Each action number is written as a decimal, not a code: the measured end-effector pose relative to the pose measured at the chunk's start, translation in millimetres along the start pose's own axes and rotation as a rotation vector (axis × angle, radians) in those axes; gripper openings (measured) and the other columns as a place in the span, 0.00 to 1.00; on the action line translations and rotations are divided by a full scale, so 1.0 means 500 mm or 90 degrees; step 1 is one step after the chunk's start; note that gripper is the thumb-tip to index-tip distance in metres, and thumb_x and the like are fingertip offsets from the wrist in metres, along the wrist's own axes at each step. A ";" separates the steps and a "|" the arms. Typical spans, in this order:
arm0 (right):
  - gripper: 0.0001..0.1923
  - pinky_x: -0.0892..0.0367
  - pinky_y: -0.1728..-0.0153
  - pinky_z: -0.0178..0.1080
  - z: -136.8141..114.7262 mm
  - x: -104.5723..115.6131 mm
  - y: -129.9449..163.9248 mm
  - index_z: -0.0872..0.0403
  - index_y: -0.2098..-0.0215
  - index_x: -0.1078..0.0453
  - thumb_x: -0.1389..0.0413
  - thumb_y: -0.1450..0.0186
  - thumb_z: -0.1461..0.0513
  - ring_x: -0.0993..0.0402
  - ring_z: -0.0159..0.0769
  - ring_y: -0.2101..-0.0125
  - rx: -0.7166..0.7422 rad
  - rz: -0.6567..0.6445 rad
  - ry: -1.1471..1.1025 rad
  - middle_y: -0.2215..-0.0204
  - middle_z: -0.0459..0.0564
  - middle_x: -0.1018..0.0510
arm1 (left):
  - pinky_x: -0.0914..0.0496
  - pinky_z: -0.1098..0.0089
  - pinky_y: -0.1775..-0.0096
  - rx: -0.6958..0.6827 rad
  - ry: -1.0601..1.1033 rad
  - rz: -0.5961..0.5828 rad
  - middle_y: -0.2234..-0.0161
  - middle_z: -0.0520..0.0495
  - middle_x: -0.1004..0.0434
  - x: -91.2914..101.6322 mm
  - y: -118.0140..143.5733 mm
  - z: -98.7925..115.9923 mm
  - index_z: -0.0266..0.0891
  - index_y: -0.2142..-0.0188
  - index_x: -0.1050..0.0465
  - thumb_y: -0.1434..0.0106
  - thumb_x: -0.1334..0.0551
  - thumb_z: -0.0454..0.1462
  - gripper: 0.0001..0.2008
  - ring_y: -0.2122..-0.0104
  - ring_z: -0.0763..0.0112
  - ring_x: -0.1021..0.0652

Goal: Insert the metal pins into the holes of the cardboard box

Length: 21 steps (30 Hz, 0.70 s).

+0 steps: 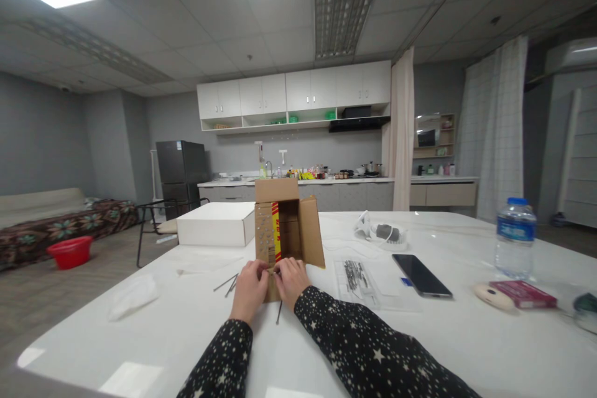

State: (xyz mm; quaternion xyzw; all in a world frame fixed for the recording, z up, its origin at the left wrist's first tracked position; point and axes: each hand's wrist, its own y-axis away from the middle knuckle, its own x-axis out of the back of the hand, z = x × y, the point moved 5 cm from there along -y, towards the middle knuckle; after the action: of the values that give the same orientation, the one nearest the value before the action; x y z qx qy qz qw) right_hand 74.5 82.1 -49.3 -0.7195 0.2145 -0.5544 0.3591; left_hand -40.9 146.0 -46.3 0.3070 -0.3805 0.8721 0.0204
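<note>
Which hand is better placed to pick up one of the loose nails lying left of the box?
Probably the left hand: the loose nails lie just beside it on the white table. The right hand sits across the cardboard box flap.

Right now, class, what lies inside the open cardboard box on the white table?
The cardboard box lies with its open side toward the camera; only bare brown inner walls show. Both hands, left hand and right hand, cover its lower front edge, hiding anything there.
</note>
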 end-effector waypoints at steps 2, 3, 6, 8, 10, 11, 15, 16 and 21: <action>0.04 0.47 0.61 0.40 -0.001 0.002 0.001 0.54 0.61 0.37 0.50 0.36 0.66 0.37 0.37 0.62 0.002 0.001 -0.007 0.64 0.49 0.28 | 0.33 0.64 0.61 0.005 0.008 0.005 0.68 0.47 0.28 0.000 -0.001 -0.003 0.40 0.68 0.30 0.43 0.47 0.36 0.08 0.66 0.65 0.27; 0.05 0.47 0.61 0.40 -0.001 0.002 0.001 0.54 0.61 0.37 0.50 0.36 0.66 0.37 0.37 0.61 0.002 0.000 -0.010 0.64 0.49 0.28 | 0.33 0.65 0.61 0.007 0.013 0.008 0.68 0.47 0.28 0.001 -0.001 -0.004 0.40 0.68 0.30 0.43 0.47 0.36 0.08 0.66 0.65 0.27; 0.06 0.48 0.60 0.39 0.000 0.002 0.001 0.54 0.60 0.36 0.49 0.36 0.66 0.36 0.37 0.61 -0.001 -0.007 -0.010 0.63 0.49 0.28 | 0.33 0.65 0.61 0.019 0.025 0.028 0.68 0.47 0.27 0.009 -0.003 -0.009 0.40 0.68 0.30 0.44 0.47 0.36 0.08 0.66 0.65 0.27; 0.05 0.48 0.61 0.39 0.000 0.002 0.001 0.53 0.61 0.35 0.48 0.36 0.66 0.36 0.36 0.60 -0.006 -0.013 -0.008 0.63 0.48 0.28 | 0.33 0.64 0.61 0.038 0.030 0.042 0.67 0.47 0.27 0.016 -0.003 -0.013 0.40 0.68 0.30 0.44 0.47 0.36 0.08 0.65 0.65 0.27; 0.04 0.48 0.60 0.39 -0.002 0.004 0.001 0.54 0.62 0.35 0.49 0.36 0.65 0.36 0.36 0.60 -0.006 -0.015 -0.009 0.64 0.48 0.28 | 0.33 0.64 0.60 0.060 0.033 0.049 0.67 0.47 0.28 0.021 -0.003 -0.017 0.40 0.67 0.31 0.44 0.47 0.37 0.08 0.66 0.65 0.27; 0.04 0.47 0.60 0.39 -0.004 0.006 0.000 0.54 0.62 0.35 0.49 0.35 0.65 0.36 0.36 0.60 -0.002 -0.012 -0.012 0.64 0.48 0.28 | 0.33 0.64 0.60 0.067 0.033 0.049 0.67 0.47 0.28 0.022 -0.003 -0.018 0.40 0.67 0.31 0.44 0.47 0.37 0.08 0.66 0.65 0.27; 0.02 0.47 0.60 0.38 -0.014 0.018 -0.002 0.54 0.63 0.35 0.49 0.35 0.65 0.35 0.36 0.61 0.023 0.013 -0.036 0.65 0.48 0.28 | 0.33 0.63 0.60 0.072 0.040 0.048 0.67 0.47 0.28 0.023 -0.003 -0.020 0.40 0.67 0.31 0.44 0.47 0.37 0.08 0.65 0.64 0.27; 0.02 0.47 0.60 0.38 -0.016 0.020 -0.003 0.55 0.63 0.35 0.49 0.35 0.65 0.35 0.35 0.61 0.028 0.019 -0.041 0.65 0.48 0.28 | 0.33 0.63 0.61 0.073 0.041 0.048 0.67 0.47 0.28 0.023 -0.003 -0.020 0.40 0.67 0.31 0.44 0.47 0.37 0.08 0.65 0.64 0.27; 0.02 0.46 0.60 0.39 -0.028 0.022 -0.005 0.56 0.65 0.36 0.48 0.35 0.64 0.35 0.36 0.63 0.068 0.039 -0.050 0.66 0.49 0.27 | 0.33 0.64 0.61 0.080 0.048 0.053 0.68 0.47 0.28 0.025 -0.004 -0.021 0.40 0.67 0.31 0.44 0.47 0.37 0.09 0.66 0.65 0.27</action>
State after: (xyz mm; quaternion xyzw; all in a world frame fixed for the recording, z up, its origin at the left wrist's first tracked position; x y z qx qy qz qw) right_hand 64.3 71.9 -38.6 -0.7134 0.1924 -0.5252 0.4221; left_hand -56.1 152.0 -43.4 0.2587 -0.3366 0.9052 -0.0209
